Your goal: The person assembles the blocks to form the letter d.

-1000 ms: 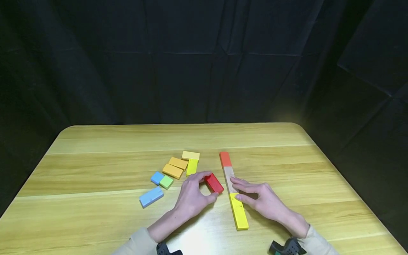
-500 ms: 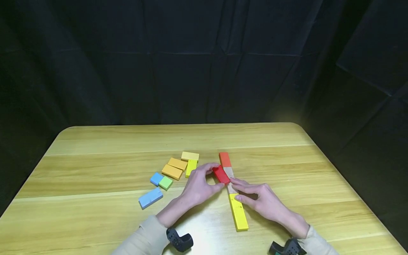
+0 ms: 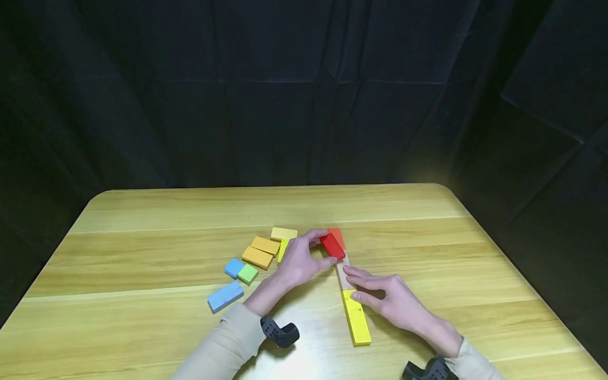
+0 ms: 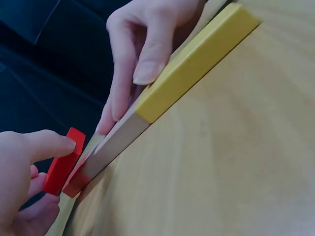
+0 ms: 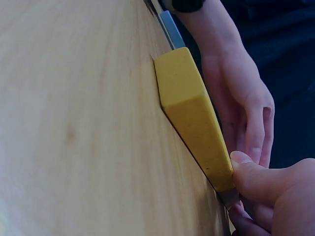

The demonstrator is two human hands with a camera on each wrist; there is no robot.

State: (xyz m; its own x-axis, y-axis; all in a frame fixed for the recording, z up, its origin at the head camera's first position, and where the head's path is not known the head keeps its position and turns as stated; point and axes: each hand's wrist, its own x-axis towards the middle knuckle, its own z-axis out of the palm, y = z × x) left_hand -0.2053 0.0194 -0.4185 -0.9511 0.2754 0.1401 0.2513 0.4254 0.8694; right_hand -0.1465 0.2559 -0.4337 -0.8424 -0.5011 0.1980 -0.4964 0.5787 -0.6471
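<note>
My left hand (image 3: pixel 301 264) pinches a red rectangular block (image 3: pixel 333 247) between thumb and fingers. The block is tilted over the far part of a straight row; in the left wrist view, a narrow gap separates it from the row's end. That row holds an orange-red block (image 3: pixel 337 236) at the far end, a pale wood block (image 3: pixel 345 277) in the middle and a long yellow block (image 3: pixel 357 322) nearest me. With extended fingers my right hand (image 3: pixel 396 302) rests on the row, fingertips at the pale block and thumb at the yellow block's far end.
Left of the row lie two orange blocks (image 3: pixel 257 257), a cream block (image 3: pixel 284 233), a small yellow block (image 3: pixel 282 251) partly behind my left hand, a small blue block (image 3: pixel 234 267), a green block (image 3: pixel 248 274) and a larger light-blue block (image 3: pixel 225 296). A dark curtain (image 3: pixel 266 105) hangs behind the table.
My left hand has carried the red block rightward and away from me, from beside the row to over its far part. The right hand stays in place.
</note>
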